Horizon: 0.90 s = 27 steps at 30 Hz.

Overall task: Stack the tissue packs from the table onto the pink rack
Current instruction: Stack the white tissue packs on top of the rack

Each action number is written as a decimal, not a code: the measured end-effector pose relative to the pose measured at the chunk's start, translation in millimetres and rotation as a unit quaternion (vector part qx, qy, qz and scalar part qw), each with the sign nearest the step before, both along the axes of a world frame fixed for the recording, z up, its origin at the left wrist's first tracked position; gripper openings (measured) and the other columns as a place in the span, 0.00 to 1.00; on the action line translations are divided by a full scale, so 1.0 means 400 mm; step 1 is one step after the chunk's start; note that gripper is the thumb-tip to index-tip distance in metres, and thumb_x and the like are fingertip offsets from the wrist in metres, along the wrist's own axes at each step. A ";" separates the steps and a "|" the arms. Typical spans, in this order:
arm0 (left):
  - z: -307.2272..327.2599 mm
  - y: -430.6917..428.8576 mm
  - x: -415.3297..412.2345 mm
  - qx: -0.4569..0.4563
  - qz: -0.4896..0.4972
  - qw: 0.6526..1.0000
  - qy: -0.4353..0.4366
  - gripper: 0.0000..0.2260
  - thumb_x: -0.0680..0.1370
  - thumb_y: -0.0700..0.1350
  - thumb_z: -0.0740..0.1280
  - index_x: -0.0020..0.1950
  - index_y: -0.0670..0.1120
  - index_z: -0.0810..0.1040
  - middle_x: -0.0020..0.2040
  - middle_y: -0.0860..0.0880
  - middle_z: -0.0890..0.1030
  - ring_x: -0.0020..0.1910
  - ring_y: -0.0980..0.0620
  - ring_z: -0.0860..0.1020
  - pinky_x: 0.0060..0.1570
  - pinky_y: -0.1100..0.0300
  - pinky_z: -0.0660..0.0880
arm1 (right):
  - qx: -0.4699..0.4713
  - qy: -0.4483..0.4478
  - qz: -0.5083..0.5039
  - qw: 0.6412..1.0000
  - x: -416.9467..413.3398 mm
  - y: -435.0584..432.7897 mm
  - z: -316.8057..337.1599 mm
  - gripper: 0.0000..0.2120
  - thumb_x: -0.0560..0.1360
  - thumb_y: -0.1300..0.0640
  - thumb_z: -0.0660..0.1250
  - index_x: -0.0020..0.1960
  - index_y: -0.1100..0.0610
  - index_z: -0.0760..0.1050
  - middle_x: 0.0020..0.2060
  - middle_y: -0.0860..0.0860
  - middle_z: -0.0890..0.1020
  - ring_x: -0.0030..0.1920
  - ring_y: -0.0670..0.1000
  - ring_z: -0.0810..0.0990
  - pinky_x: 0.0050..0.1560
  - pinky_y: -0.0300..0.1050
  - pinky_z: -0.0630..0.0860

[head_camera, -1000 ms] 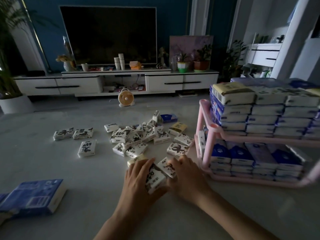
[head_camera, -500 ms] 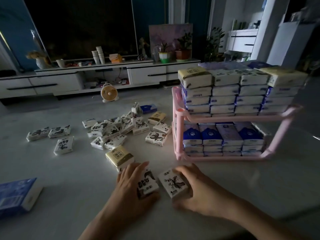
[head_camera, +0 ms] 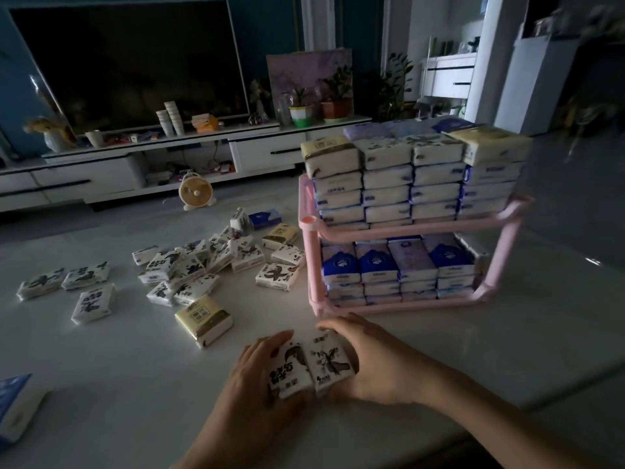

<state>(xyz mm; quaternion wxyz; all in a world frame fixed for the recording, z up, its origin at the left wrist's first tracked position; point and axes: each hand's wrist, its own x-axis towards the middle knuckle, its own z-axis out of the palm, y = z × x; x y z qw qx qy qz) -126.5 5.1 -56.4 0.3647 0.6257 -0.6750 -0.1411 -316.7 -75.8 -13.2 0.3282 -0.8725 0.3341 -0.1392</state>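
Two tissue packs, apart half a second ago, now pressed edge to edge on desk, just before pink rack. Fingers of left hand wrap left pack's outer side; fingers of right hand curl over right pack's far edge. Pair looks ready to lift as one. Yellow pack and loose pile wait on desk. Both rack tiers look packed; room only atop tall upper stack.

Dim rm, soft focus, wide-angle edge warp.
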 end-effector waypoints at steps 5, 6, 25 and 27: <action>0.014 -0.048 -0.079 -0.054 -0.006 0.998 0.012 0.27 0.60 0.65 0.66 0.58 0.66 0.65 0.54 0.69 0.68 0.56 0.66 0.70 0.48 0.73 0.71 | -0.052 -0.050 -0.064 0.995 -0.098 -0.023 0.024 0.33 0.66 0.47 0.74 0.67 0.45 0.64 0.60 0.39 0.69 0.57 0.37 0.70 0.52 0.33 0.74; 0.017 -0.059 -0.093 -0.068 -0.001 0.998 0.015 0.27 0.61 0.65 0.66 0.57 0.66 0.64 0.54 0.69 0.68 0.56 0.65 0.70 0.47 0.73 0.70 | -0.071 -0.061 -0.082 0.992 -0.112 -0.031 0.027 0.32 0.65 0.47 0.74 0.66 0.45 0.64 0.59 0.40 0.70 0.57 0.37 0.71 0.52 0.33 0.75; -0.032 -0.069 -0.126 -0.122 0.030 0.992 0.018 0.34 0.64 0.54 0.72 0.63 0.65 0.58 0.55 0.69 0.64 0.59 0.67 0.65 0.48 0.75 0.68 | -0.084 -0.046 -0.092 0.991 -0.089 -0.060 0.051 0.30 0.67 0.54 0.75 0.65 0.49 0.66 0.60 0.44 0.73 0.57 0.43 0.75 0.55 0.44 0.77; -0.037 -0.070 -0.122 -0.120 0.024 0.992 0.035 0.35 0.64 0.47 0.75 0.62 0.66 0.59 0.55 0.69 0.64 0.58 0.69 0.65 0.49 0.78 0.67 | -0.074 -0.031 -0.087 0.993 -0.102 -0.062 0.044 0.29 0.67 0.56 0.74 0.65 0.49 0.67 0.59 0.45 0.73 0.56 0.43 0.75 0.55 0.45 0.77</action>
